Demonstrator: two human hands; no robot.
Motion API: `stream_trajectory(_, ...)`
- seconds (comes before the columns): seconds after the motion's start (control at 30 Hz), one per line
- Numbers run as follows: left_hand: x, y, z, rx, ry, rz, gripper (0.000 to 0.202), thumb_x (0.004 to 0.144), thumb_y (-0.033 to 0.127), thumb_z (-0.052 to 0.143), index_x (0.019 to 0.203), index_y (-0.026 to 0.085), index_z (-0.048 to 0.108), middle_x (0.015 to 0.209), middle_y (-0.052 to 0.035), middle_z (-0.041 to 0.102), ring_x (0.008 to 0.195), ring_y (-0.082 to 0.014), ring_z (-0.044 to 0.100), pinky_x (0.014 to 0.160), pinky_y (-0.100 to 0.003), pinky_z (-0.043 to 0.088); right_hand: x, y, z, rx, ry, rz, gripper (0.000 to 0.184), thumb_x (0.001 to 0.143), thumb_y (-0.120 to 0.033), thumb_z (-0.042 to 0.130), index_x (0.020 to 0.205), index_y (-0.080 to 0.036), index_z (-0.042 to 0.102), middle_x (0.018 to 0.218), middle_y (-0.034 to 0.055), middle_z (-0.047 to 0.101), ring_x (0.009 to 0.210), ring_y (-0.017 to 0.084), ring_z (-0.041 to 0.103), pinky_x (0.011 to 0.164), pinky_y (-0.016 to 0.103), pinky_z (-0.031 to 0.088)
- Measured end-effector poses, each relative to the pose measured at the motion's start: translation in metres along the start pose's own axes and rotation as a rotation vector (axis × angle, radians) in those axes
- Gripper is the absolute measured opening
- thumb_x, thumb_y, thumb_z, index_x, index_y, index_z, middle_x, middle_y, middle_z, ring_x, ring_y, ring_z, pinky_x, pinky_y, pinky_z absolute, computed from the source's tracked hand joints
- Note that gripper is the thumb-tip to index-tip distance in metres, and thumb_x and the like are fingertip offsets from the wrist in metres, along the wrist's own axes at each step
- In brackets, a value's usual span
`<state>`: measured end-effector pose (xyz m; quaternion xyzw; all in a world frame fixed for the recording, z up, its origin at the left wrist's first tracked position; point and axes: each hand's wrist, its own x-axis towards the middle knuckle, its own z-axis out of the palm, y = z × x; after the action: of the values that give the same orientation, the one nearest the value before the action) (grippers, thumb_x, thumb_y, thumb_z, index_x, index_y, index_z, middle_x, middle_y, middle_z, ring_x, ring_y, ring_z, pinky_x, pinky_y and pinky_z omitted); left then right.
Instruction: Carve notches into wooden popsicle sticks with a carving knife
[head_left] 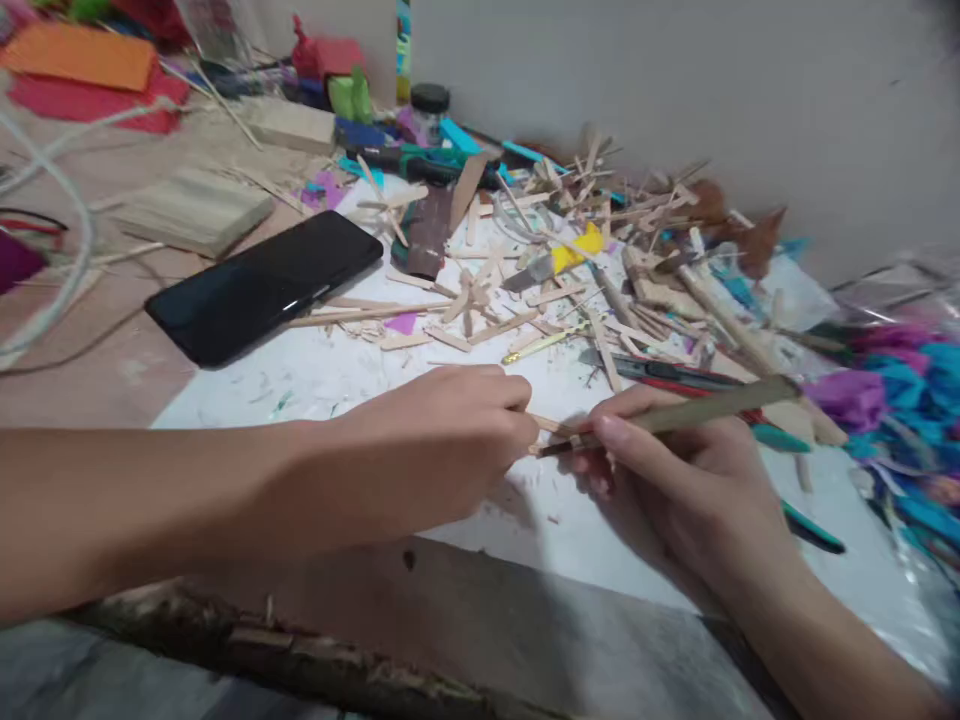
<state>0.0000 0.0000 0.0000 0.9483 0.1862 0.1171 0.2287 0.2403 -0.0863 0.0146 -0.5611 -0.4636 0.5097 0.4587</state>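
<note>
Working well here depends first on the counter, and the white sheet spread on it gives a pale ground against which small wood shows up easily. A heap of wood scraps covers much of the far side and is best left apart from the stroke; the black phone, to its left, seems safely out of the way. Above the near part of the sheet, the left hand is curled in a pinch on a wooden strip, while the right hand grips a handled tool like a pen, its shaft slanting up to the right. That hold should suit short strokes from the fingers rather than the whole arm. A utility knife lies just beyond the right hand, so a wide swing could knock it. The strip reaches between the two hands, one end hidden in the left fingers; pinching near the worked spot would probably limit twisting. The tool's dark tip points toward the left fingertips, so light pressure aimed clear of them seems wise; whether it touches the strip, I cannot tell.
</note>
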Motion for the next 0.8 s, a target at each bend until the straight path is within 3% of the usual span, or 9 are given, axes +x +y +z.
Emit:
stream_trajectory(0.27, -0.001, 0.007, -0.002, -0.002, -0.009, -0.040, 0.023, 0.109, 0.009, 0.060, 0.092, 0.016, 0.073, 0.097, -0.0044, 0.066, 0.085, -0.0203, 0.061, 0.075, -0.035, 0.042, -0.002, -0.002, 0.001, -0.103, 0.055, -0.106, 0.021, 0.098, -0.041, 0.094, 0.086, -0.025, 0.086, 0.066, 0.0028, 0.075, 0.059, 0.013, 0.067, 0.055, 0.021, 0.054)
stream_trajectory(0.47, -0.003, 0.005, 0.001, 0.022, 0.046, -0.021, 0.027, 0.113, 0.014, 0.057, 0.090, 0.018, 0.072, 0.093, -0.0032, 0.065, 0.082, -0.0197, 0.059, 0.071, -0.035, 0.040, -0.007, -0.005, -0.006, -0.533, 0.079, -0.323, 0.015, 0.103, -0.034, 0.086, 0.089, -0.030, 0.085, 0.073, -0.0012, 0.080, 0.059, 0.012, 0.070, 0.054, 0.020, 0.054)
stream_trajectory(0.57, -0.004, 0.003, 0.004, 0.023, 0.098, 0.029, 0.030, 0.114, 0.016, 0.054, 0.089, 0.019, 0.071, 0.093, -0.0029, 0.065, 0.084, -0.0200, 0.058, 0.072, -0.036, 0.040, -0.008, -0.006, -0.005, -0.641, 0.045, -0.412, 0.012, 0.103, -0.029, 0.084, 0.091, -0.029, 0.083, 0.075, -0.0020, 0.081, 0.058, 0.012, 0.068, 0.051, 0.021, 0.050)
stream_trajectory(0.67, -0.005, 0.001, 0.005, 0.022, 0.096, 0.027, 0.029, 0.115, 0.017, 0.055, 0.090, 0.019, 0.071, 0.095, -0.0029, 0.065, 0.085, -0.0200, 0.059, 0.072, -0.036, 0.040, -0.010, -0.008, -0.003, -0.693, -0.047, -0.460, 0.009, 0.104, -0.026, 0.080, 0.096, -0.029, 0.084, 0.087, -0.0004, 0.087, 0.068, 0.015, 0.076, 0.059, 0.023, 0.057)
stream_trajectory(0.8, -0.005, 0.000, 0.007, 0.032, 0.094, 0.025, 0.029, 0.114, 0.019, 0.054, 0.089, 0.020, 0.068, 0.094, -0.0029, 0.065, 0.084, -0.0202, 0.058, 0.071, -0.035, 0.039, -0.012, -0.009, -0.002, -0.657, -0.019, -0.464, 0.011, 0.103, -0.025, 0.081, 0.094, -0.030, 0.083, 0.084, -0.0024, 0.086, 0.064, 0.013, 0.073, 0.058, 0.021, 0.057)
